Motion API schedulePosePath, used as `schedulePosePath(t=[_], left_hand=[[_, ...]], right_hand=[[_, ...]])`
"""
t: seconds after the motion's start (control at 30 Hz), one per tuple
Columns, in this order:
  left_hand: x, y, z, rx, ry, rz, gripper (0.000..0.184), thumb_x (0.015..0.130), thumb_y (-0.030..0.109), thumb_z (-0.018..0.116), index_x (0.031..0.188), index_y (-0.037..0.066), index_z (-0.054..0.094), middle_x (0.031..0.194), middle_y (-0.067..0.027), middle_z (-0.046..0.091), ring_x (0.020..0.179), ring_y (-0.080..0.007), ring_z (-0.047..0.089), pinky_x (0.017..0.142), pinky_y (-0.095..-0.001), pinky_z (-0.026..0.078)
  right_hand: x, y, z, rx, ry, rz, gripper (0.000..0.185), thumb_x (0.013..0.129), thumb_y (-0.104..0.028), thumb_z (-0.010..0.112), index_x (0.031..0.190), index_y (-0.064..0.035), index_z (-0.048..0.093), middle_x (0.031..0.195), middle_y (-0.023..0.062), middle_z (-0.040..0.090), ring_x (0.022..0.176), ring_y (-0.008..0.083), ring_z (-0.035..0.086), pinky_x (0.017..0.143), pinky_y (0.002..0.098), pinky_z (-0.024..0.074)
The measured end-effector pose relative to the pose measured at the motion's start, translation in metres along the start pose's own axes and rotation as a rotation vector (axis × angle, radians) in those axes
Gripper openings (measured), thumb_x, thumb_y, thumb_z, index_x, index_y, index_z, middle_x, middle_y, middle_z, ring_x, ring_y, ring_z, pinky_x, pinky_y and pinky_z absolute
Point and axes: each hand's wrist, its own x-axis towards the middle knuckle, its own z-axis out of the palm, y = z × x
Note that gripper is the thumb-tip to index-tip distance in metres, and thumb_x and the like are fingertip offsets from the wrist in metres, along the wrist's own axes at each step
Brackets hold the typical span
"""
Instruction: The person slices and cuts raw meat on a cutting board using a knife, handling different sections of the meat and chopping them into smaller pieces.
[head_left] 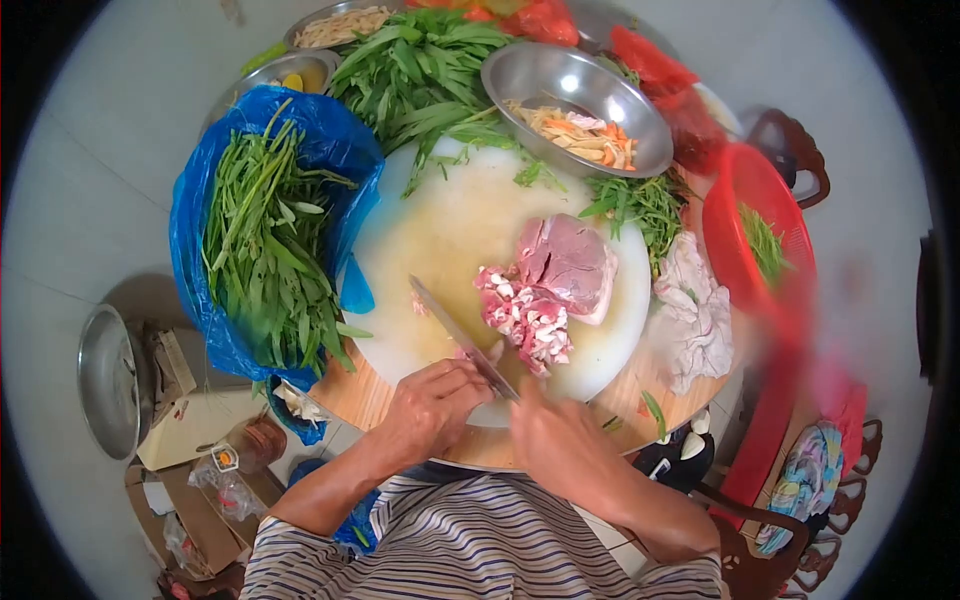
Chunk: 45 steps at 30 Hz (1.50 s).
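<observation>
My right hand (548, 428) is closed round the handle of a kitchen knife (452, 325), whose blade points up and left over the round white cutting board (400, 240). Beside the blade, my left hand (435, 400) has its fingers curled in close to the steel; what they hold, if anything, is hidden. A heap of chopped pink and white meat (528, 322) lies just above the knife. Touching that heap is a larger piece of raw meat (562, 262) with a pale fatty edge. A small meat scrap (419, 304) sits by the knife tip.
Leafy greens (265, 240) fill a blue plastic bag (345, 140) at left, with more greens (415, 70) behind the board. A steel bowl (575, 85) of shredded food stands at the back. At right are a crumpled cloth (692, 315) and a red basket (735, 200).
</observation>
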Motion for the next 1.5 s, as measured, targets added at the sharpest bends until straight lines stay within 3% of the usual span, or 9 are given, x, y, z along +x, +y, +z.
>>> schedulePosePath(t=[0.33,0.4,0.5,0.67,0.8,1.1,1.17,1.27,1.5], left_hand=[[-0.003,0.003,-0.001,0.016,0.024,-0.038,0.029,0.079,-0.006,0.076,0.105,0.006,0.077,0.105,-0.0103,0.076,0.103,-0.0321,0.074,0.097,-0.0420,0.062],[-0.004,0.003,0.001,0.019,0.013,-0.013,0.030,0.078,-0.006,0.076,0.105,0.006,0.077,0.106,-0.0102,0.076,0.104,-0.0315,0.074,0.097,-0.0418,0.062],[-0.008,0.000,0.003,0.060,0.018,0.000,0.031,0.077,-0.008,0.076,0.105,0.006,0.078,0.109,-0.0102,0.077,0.107,-0.0312,0.074,0.098,-0.0430,0.062],[-0.010,-0.002,0.003,-0.003,0.267,0.021,0.027,0.078,-0.007,0.078,0.101,0.006,0.077,0.106,-0.0105,0.078,0.097,-0.0316,0.076,0.087,-0.0413,0.064],[-0.013,-0.006,-0.004,0.026,0.232,0.015,0.028,0.078,-0.008,0.078,0.103,0.005,0.077,0.103,-0.0101,0.078,0.092,-0.0312,0.077,0.083,-0.0399,0.064],[-0.013,0.007,-0.019,-0.048,-0.055,-0.022,0.045,0.070,-0.008,0.074,0.113,0.003,0.076,0.108,-0.0128,0.075,0.104,-0.0340,0.073,0.089,-0.0430,0.063],[-0.019,0.002,-0.020,-0.091,-0.107,-0.088,0.051,0.069,-0.004,0.078,0.118,0.007,0.076,0.114,-0.0121,0.075,0.113,-0.0338,0.072,0.100,-0.0451,0.061],[-0.019,-0.004,-0.013,0.029,-0.133,0.054,0.048,0.069,0.000,0.078,0.116,0.007,0.078,0.116,-0.0106,0.075,0.113,-0.0337,0.072,0.099,-0.0441,0.061],[-0.013,0.002,-0.011,0.049,-0.021,0.025,0.044,0.067,0.003,0.079,0.110,0.008,0.079,0.115,-0.0091,0.075,0.112,-0.0332,0.071,0.097,-0.0434,0.061]], right_hand=[[-0.040,0.014,-0.015,-0.073,0.007,-0.002,0.018,0.101,-0.008,0.057,0.106,0.0095,0.056,0.066,0.0266,0.069,0.063,0.0457,0.074,0.058,0.0538,0.0600],[-0.050,0.015,-0.019,-0.207,0.068,0.119,0.019,0.102,-0.010,0.058,0.107,0.0083,0.056,0.066,0.0256,0.069,0.061,0.0454,0.073,0.057,0.0544,0.0590],[-0.049,0.015,-0.019,-0.055,0.161,0.089,0.020,0.104,-0.013,0.060,0.105,0.0063,0.056,0.063,0.0245,0.067,0.058,0.0449,0.071,0.055,0.0545,0.0570],[-0.044,0.007,-0.004,0.018,0.194,-0.002,0.020,0.105,-0.015,0.062,0.099,0.0031,0.055,0.058,0.0219,0.062,0.053,0.0440,0.068,0.053,0.0542,0.0543],[-0.040,0.006,0.001,-0.010,0.202,-0.016,0.020,0.105,-0.015,0.062,0.097,0.0015,0.054,0.055,0.0202,0.060,0.051,0.0431,0.066,0.052,0.0534,0.0534],[-0.034,0.009,-0.002,-0.006,0.161,-0.038,0.021,0.105,-0.014,0.061,0.096,0.0029,0.054,0.058,0.0232,0.062,0.053,0.0448,0.067,0.052,0.0552,0.0541],[-0.028,0.012,-0.004,-0.025,0.167,0.018,0.021,0.105,-0.014,0.061,0.096,0.0029,0.054,0.059,0.0238,0.063,0.054,0.0453,0.068,0.053,0.0556,0.0544],[-0.025,0.011,-0.007,-0.026,0.170,0.089,0.021,0.105,-0.015,0.060,0.097,0.0029,0.054,0.060,0.0240,0.064,0.055,0.0458,0.068,0.054,0.0561,0.0545],[-0.042,0.004,0.001,0.004,0.147,0.027,0.022,0.106,-0.016,0.060,0.098,0.0027,0.053,0.059,0.0218,0.063,0.054,0.0449,0.068,0.052,0.0545,0.0540]])
